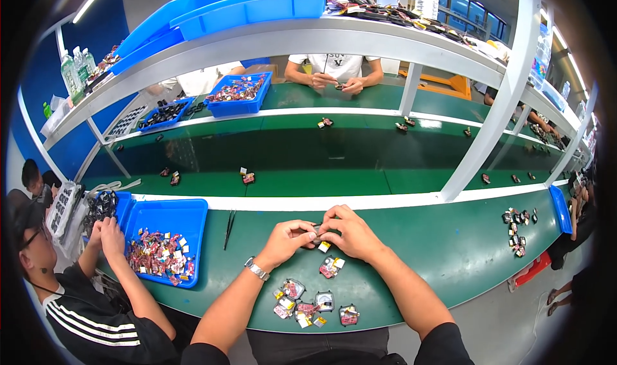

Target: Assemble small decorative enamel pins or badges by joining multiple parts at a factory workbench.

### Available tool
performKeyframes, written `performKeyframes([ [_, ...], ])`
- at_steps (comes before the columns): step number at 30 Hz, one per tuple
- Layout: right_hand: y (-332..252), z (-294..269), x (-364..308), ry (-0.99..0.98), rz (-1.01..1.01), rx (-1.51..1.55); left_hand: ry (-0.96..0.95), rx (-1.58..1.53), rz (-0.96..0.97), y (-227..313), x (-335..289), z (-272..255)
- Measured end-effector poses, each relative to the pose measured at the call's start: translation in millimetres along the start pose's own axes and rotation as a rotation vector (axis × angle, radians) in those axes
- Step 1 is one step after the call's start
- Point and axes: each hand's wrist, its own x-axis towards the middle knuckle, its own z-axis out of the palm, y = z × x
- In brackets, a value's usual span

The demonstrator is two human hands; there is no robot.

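Note:
Over the green bench my left hand (286, 241) and my right hand (349, 232) meet, both with fingers closed on one small dark case (317, 236). A yellow-tagged piece hangs at its lower side; the fingers cover most of the rest. Just below my hands lies an open case with a red circuit board (331, 267) and a white-and-yellow part. Nearer to me, several similar open cases (324, 301) with red boards and yellow pieces sit in a loose group. Black tweezers (229, 230) rest on the bench left of my hands.
A blue tray (204, 236) of red boards stands at left, beside a co-worker's hands (108, 238). A white post (491, 101) and rail rise beyond the bench. Small assemblies ride the green belt (347, 153). More dark cases (517, 230) lie at right. Another person (334, 76) works opposite.

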Motion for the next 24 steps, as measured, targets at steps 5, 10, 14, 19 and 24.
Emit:
performKeyframes([
  [5,3.0,-0.5,2.1,-0.007,0.004,0.144,0.058,-0.041,-0.03,0.9,-0.8,1.6],
  [10,2.3,12.4,0.2,0.07,-0.022,0.133,0.064,-0.05,-0.017,1.0,0.4,2.7],
  [14,3.7,14.6,-3.0,0.093,-0.015,0.12,0.07,-0.027,-0.014,4.7,0.2,7.3],
  [19,3.4,11.3,-3.0,0.073,-0.035,0.094,0.041,-0.014,0.004,-5.2,1.6,1.0],
  [24,2.2,11.7,-3.6,0.055,-0.03,0.093,0.007,0.019,0.019,-9.6,0.5,0.1],
])
